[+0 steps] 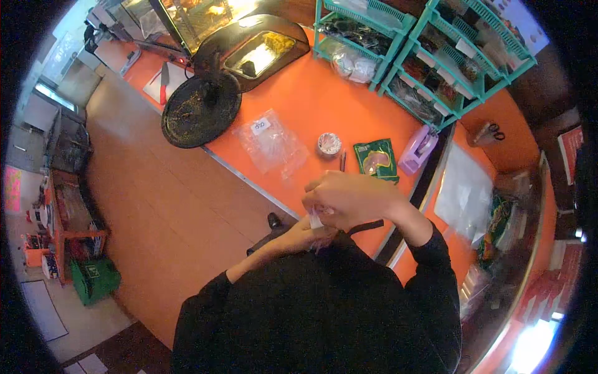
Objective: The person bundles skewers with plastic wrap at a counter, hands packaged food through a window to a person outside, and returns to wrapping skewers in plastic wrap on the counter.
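Close to my body, my right hand (349, 196) is closed over my left hand (305, 237), fingers bent in a pinch. Between them shows a small piece of clear plastic, apparently a little bag (316, 220); its contents are hidden. My left hand wraps around its lower part. Just beyond the hands lie a green packet (377, 159) with a window and thin dark pen-like sticks (342, 161). A round tub (329, 145) with white bits inside stands beside them. Further left, a clear plastic bag (271, 146) with a white label lies flat.
A purple tape dispenser (418, 149) sits at the right of the orange counter (286, 93). Teal tiered baskets (430, 62) stand behind. A black round lid (202, 111), a metal tray (260, 55) and a red-handled knife (164, 84) are at the far left; scissors (492, 132) lie right.
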{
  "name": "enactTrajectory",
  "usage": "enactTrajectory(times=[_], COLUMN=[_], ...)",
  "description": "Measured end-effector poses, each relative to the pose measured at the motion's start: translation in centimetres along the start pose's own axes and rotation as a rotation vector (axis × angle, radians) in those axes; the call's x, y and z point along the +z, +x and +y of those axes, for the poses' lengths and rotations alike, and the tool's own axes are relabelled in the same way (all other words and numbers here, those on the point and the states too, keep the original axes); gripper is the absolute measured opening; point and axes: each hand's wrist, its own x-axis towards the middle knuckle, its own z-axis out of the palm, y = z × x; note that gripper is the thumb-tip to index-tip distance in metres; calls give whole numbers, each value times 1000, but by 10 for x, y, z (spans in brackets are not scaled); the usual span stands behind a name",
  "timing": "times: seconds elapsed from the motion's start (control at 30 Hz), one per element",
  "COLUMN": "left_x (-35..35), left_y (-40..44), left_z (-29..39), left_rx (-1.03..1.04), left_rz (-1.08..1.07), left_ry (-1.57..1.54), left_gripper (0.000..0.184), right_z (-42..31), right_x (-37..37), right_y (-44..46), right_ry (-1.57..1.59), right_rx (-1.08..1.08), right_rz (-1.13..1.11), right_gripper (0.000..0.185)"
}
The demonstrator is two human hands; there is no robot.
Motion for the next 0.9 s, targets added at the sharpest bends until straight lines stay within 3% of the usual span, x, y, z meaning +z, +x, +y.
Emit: enactTrajectory(times=[0.1,0.33,0.43,0.5,0.53,0.6,0.67,0.7,0.73,0.8,0.87,0.9], left_x=[0,0,4,-11,-18,-29,-31,-26,-23,-33,-23,-37], left_y=[1,3,5,11,13,15,18,16,14,14,13,8], left_z=[5,3,2,-20,-26,-27,-16,-3,5,7,13,3], left_rx=[-92,-55,-32,126,130,258,303,337,366,378,182,225], left_rz=[-34,-123,-155,-114,-111,100,216,393,570,464,779,610], left_ry=[92,24,-6,-219,-217,-492,-511,-453,-392,-465,-414,-485], left_gripper=[20,24,24,24,24,23,24,27,31,41,41,37], right_z=[-1,6,5,3,3,3,9,9,4,3,3,2], right_x=[-7,-33,-47,-50,-46,-24,12,33,52,89,111,116], right_y=[-6,-22,-32,-38,-35,-23,-7,2,11,26,33,35], right_ry=[60,110,69,124,122,188,90,-9,-38,-64,-66,-72], right_rx=[-29,-138,-97,92,87,281,257,239,239,146,37,19], right_rz=[52,246,383,714,714,1189,1248,1306,1261,1165,1098,1085], right_gripper=[8,6,12,9,9,8,9,10,14,18,18,16])
